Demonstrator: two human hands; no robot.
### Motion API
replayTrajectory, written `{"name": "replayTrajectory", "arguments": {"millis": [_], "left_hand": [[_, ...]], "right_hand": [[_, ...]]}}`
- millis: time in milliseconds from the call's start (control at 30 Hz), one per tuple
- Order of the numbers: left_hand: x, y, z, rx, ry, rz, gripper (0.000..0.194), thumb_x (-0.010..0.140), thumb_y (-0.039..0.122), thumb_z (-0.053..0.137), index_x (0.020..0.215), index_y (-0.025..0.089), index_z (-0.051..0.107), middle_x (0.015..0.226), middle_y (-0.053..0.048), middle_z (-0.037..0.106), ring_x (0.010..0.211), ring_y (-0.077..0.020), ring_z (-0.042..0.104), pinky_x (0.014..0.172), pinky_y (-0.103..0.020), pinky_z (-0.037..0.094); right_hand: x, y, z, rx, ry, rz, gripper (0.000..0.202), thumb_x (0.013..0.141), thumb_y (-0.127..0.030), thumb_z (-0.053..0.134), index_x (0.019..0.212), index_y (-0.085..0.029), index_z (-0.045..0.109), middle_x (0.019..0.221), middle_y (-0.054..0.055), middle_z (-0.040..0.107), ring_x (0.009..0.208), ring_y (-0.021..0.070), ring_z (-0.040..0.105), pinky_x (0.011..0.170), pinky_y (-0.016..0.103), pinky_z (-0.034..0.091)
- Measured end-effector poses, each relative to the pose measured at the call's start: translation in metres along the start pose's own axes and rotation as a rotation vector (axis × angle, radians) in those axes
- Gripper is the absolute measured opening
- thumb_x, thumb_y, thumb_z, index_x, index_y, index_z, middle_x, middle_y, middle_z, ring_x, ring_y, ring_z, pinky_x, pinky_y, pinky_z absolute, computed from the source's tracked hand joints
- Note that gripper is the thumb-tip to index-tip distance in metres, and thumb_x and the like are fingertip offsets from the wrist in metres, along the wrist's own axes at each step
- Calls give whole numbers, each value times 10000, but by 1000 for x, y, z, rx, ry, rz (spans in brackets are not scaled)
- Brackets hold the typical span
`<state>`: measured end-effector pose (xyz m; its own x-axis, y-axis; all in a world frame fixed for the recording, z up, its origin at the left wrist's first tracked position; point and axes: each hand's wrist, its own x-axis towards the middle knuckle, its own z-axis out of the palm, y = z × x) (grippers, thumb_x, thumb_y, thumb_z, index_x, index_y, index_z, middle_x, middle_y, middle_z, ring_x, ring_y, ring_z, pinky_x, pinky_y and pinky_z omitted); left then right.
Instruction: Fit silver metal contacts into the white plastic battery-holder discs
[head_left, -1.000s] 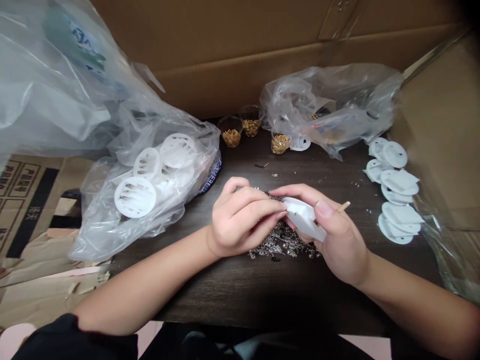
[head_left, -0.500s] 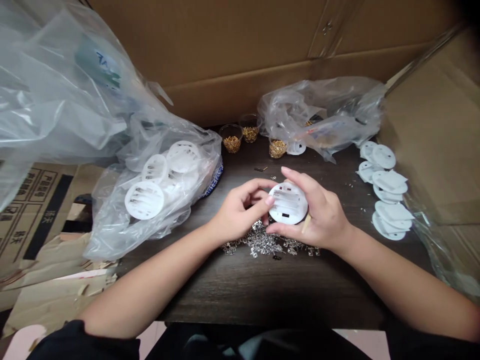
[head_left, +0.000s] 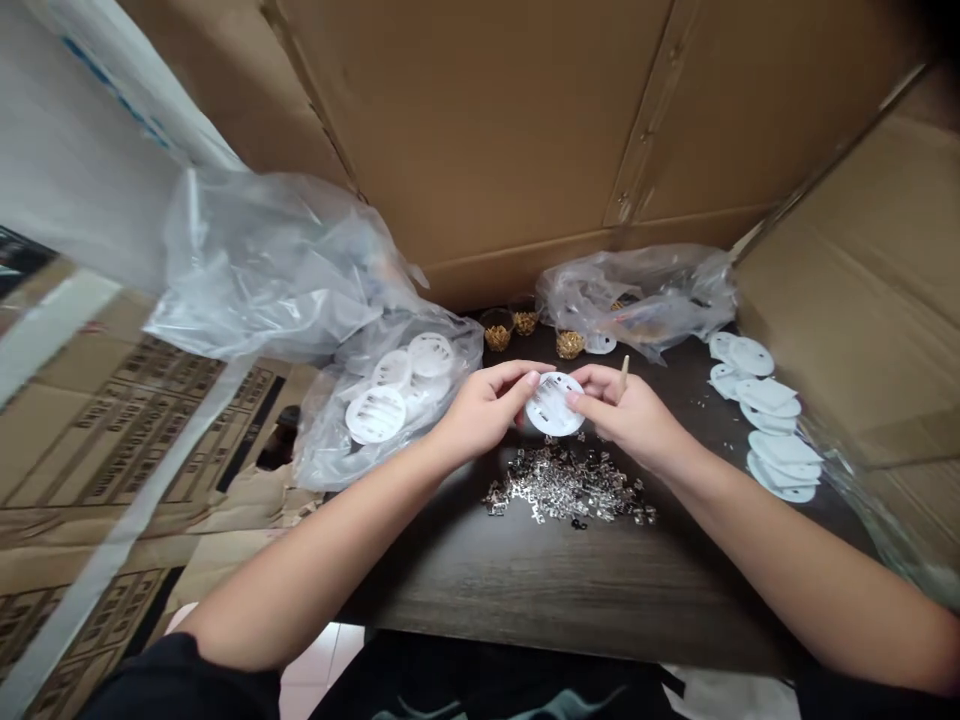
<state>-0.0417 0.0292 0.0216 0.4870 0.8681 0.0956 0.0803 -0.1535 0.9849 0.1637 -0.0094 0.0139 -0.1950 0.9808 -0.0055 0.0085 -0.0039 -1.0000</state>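
Observation:
My left hand (head_left: 487, 405) is closed on the left edge of a round white plastic battery case (head_left: 553, 418), thumb on its face. On the opposite edge, my right hand (head_left: 626, 415) grips the same case between thumb and fingers. A thin tan stick-like piece (head_left: 624, 372) juts up by my right fingers; what it is I cannot make out. The case is tilted, its slotted side facing me, above a pile of small silvery metal contacts (head_left: 570, 485) on the dark table (head_left: 525, 580).
On the left, several white cases (head_left: 376, 414) lie on a clear plastic bag (head_left: 285, 260). Clear cups of gold-coloured small parts (head_left: 570, 345) stand at the back, by another plastic bag (head_left: 637, 290). Stacked white cases (head_left: 784, 455) line the right side. Cardboard walls (head_left: 487, 130) enclose the table.
My right hand has shifted from around the case's right side to a thumb-and-finger hold on its edge. The case has turned a little. The view has tilted upward and swung left.

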Motion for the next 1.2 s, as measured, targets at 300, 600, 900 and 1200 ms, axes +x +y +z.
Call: {"name": "replayTrajectory", "arguments": {"millis": [300, 600, 900, 1200], "left_hand": [[1, -30, 9, -55, 103, 71, 467, 925, 568, 668, 1079, 129, 706, 829, -50, 712, 640, -99, 581, 598, -227, 517], [1, -61, 6, -14, 111, 30, 441, 943, 552, 659, 948, 117, 729, 760, -50, 708, 597, -88, 598, 569, -215, 506], [3, -65, 4, 359, 145, 413, 195, 986, 313, 664, 1043, 146, 748, 923, -79, 799, 781, -132, 733, 722, -264, 576], [0, -67, 1, 599, 137, 777, 276, 911, 212, 766, 1174, 173, 692, 1041, -73, 823, 915, -167, 788, 784, -307, 561]], "right_hand": [[5, 25, 1, -82, 175, -21, 420, 773, -512, 819, 923, -173, 623, 858, 87, 773, 745, 192, 715, 705, 338, 554], [4, 47, -7, -311, 76, -165, 361, 914, -359, 711, 1219, -193, 607, 917, 37, 780, 462, 56, 364, 453, 262, 272], [3, 54, -11, -589, 179, -600, 165, 971, -230, 682, 1127, -175, 686, 971, 47, 779, 583, 92, 582, 572, 273, 517], [1, 66, -19, -536, 80, -819, 433, 908, -24, 687, 1303, -195, 636, 1190, 118, 768, 1075, 208, 756, 868, 358, 665]]}}
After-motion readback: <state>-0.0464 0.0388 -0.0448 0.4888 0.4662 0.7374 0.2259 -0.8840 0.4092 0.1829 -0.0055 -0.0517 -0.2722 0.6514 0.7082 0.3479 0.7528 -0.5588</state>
